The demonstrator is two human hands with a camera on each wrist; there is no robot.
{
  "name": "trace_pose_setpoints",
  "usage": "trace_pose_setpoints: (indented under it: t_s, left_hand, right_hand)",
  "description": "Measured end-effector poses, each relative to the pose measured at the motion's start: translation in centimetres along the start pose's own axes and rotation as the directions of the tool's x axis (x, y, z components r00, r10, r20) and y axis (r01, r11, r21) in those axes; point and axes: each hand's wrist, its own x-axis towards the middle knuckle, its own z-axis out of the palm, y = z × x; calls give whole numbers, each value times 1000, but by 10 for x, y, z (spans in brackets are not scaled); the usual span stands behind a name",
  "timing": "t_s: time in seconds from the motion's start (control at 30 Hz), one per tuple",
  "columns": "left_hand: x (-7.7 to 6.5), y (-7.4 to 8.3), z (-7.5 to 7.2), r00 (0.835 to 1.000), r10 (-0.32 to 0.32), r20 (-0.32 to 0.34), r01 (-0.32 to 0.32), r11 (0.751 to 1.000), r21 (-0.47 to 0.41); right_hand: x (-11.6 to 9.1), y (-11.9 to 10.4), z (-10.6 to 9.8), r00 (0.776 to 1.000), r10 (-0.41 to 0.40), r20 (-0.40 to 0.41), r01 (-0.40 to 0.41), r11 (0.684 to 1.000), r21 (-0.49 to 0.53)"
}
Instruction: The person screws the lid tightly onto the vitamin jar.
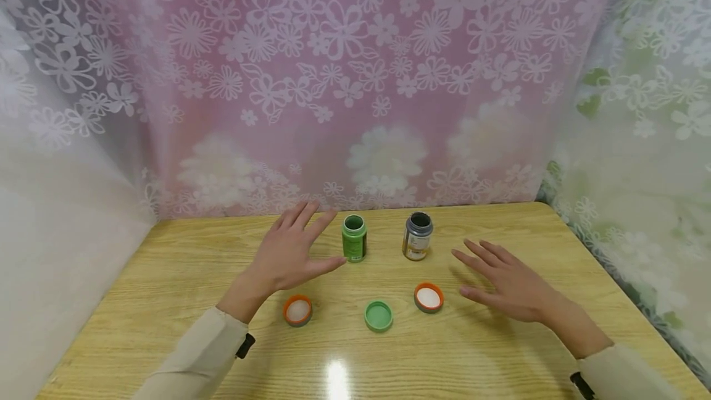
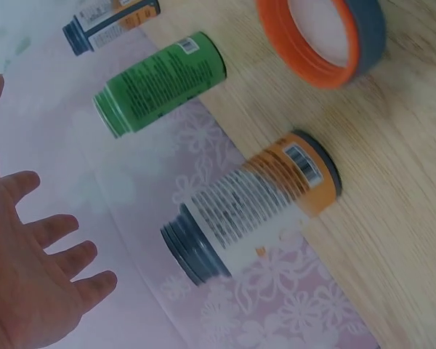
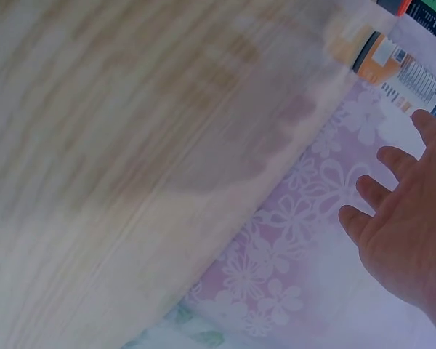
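Observation:
My left hand (image 1: 289, 249) hovers with fingers spread, its thumb tip beside an uncapped green bottle (image 1: 354, 249). The left wrist view shows a white-and-orange labelled bottle (image 2: 258, 200) with a bare dark threaded neck; in the head view my left hand seems to cover it. To the right of the green bottle stands a similar dark-necked bottle (image 1: 416, 244), uncapped. My right hand (image 1: 508, 286) is held to its right, fingers extended and apart from it. Nearer lie a green cap (image 1: 379, 316) and two grey caps with orange rims, one left (image 1: 298, 310), one right (image 1: 429, 298), insides up.
All of this is on a wood-grain table (image 1: 183, 289). A pink flowered curtain (image 1: 355, 91) hangs along its back edge, with pale sheets on the left (image 1: 66, 221) and right (image 1: 650, 190). A light glare shows near the front.

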Motion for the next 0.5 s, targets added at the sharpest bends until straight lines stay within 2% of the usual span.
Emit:
trace_pose_setpoints:
  t_s: [0.33,0.5]
  left_hand:
    - [24,27,18,999,44,1,-44,999,-21]
    - [34,41,24,998,62,-2,-62,992,-106]
  right_hand:
    - [-2,-7,9,999,-35,-17,35,999,-9]
    - [-2,-12,12,999,-35,-16,35,999,-6]
